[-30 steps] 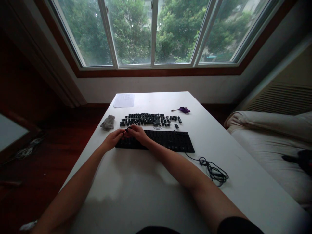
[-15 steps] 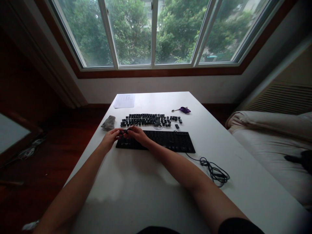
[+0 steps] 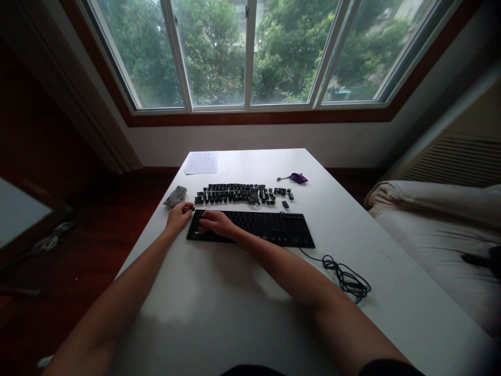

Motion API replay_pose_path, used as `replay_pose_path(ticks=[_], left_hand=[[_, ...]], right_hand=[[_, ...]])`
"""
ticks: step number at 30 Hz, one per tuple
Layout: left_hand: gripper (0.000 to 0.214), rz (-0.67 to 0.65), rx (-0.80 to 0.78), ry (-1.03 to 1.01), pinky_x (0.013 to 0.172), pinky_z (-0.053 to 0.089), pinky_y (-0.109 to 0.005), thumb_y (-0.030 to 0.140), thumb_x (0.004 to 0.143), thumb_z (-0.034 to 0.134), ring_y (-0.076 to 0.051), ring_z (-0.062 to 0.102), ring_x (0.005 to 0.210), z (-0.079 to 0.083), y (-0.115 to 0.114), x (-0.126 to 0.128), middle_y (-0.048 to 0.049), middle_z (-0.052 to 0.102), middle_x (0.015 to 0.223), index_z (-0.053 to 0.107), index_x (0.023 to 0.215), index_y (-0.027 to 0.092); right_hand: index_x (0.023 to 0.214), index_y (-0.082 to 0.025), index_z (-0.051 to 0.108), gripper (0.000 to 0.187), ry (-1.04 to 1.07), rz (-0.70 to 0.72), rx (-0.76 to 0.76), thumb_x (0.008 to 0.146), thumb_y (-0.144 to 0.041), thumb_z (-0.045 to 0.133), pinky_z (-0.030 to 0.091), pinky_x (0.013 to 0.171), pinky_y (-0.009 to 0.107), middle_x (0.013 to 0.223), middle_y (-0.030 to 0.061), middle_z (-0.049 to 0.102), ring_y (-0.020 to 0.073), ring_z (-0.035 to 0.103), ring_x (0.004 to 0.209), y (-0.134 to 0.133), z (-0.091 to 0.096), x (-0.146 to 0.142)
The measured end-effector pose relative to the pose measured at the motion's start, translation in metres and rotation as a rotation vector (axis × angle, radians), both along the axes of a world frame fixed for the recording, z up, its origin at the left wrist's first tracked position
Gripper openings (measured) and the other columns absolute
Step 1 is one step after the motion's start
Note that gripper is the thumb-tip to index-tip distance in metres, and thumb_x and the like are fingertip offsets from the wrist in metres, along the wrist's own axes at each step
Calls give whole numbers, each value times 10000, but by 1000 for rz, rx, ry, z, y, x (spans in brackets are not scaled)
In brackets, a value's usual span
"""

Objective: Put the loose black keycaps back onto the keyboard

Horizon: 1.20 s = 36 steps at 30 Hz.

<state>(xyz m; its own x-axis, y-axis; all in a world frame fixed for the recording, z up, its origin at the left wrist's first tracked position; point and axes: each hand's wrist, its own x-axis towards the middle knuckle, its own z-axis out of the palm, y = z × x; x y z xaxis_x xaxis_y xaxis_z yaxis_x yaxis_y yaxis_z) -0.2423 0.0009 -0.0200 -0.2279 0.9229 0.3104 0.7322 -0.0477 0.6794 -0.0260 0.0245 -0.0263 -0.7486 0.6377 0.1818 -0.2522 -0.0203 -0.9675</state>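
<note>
A black keyboard (image 3: pixel 270 227) lies on the white table, its left end under my right hand (image 3: pixel 216 222). The fingers of that hand are pinched together low over the keys, and a thin pale wire tool (image 3: pixel 207 207) sticks up from them; its lower part is hidden. Just off the keyboard's upper left corner, my left hand (image 3: pixel 180 215) pinches a small black keycap (image 3: pixel 192 208). Loose black keycaps (image 3: pixel 230 194) stand in rows behind the keyboard. A crumpled grey cloth (image 3: pixel 177 196) is beside my left fingers.
A coiled black cable (image 3: pixel 348 279) runs from the keyboard to the right. Behind are a small brush (image 3: pixel 284 179), a purple item (image 3: pixel 299 178) and papers (image 3: pixel 201 163). A thin wire loop (image 3: pixel 254 206) lies near the keycaps. A pale sofa (image 3: pixel 422 224) stands right of the table.
My hands have moved apart. The left went a little left with the keycap, and the right came down over the keyboard's left end. The view shifted slightly.
</note>
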Motion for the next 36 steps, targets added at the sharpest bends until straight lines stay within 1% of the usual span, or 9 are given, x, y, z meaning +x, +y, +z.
replay_pose_path(ticks=[3,7,13,19,22,24,28,31,36], left_hand=[[324,-5,6,79,771,486,-307,261,785,591,-201,655,796,0,6,2,-35,739,917,729,1074,212],[304,19,-4,130,760,470,-302,255,811,571,-189,643,760,-3,10,9,-32,743,957,725,1072,225],[284,28,69,254,872,461,-344,191,786,554,-238,617,923,-6,16,8,-74,701,991,721,1015,205],[298,5,119,222,878,458,-369,177,768,577,-252,595,922,-8,17,7,-88,664,982,701,1039,192],[332,18,134,201,887,454,-370,183,767,589,-248,590,921,-9,15,6,-86,653,989,692,1083,186],[347,19,136,191,891,453,-365,196,774,596,-241,586,915,-8,13,5,-83,649,993,688,1109,186],[333,30,135,210,873,451,-361,210,782,596,-233,577,881,-7,11,5,-74,641,955,693,1100,189],[307,43,156,225,858,447,-360,208,792,580,-232,576,855,-6,11,6,-67,630,904,698,1075,184],[252,46,177,204,803,434,-333,270,851,553,-210,572,775,-2,8,12,-48,619,834,702,1036,189]], right_hand=[[937,-146,630,343,-19,-22,23,800,-444,734,528,657,250,760,14,700,131,664,666,-1,-1,1],[934,-142,632,354,-42,-31,40,797,-451,738,524,668,254,767,22,705,137,665,678,-3,4,4],[929,-138,629,347,-44,-38,50,808,-449,727,531,667,262,760,24,706,138,663,670,-3,4,4],[972,-154,615,368,-32,-33,28,799,-456,732,534,648,257,765,16,704,136,669,659,-1,2,2],[992,-181,565,365,-18,-95,4,809,-457,717,518,607,241,784,8,705,140,677,655,-1,8,5],[1004,-196,547,325,-28,-169,51,840,-441,684,497,591,230,783,-3,697,136,671,650,-3,14,7],[955,-205,580,209,-134,-286,255,870,-382,653,476,636,238,764,-15,678,133,635,665,-8,24,12],[942,-203,603,180,-213,-303,362,879,-367,643,453,648,237,743,-17,671,136,609,670,-12,26,12],[944,-205,606,165,-257,-275,434,903,-363,621,423,642,227,751,-10,683,137,606,667,-15,24,6]])
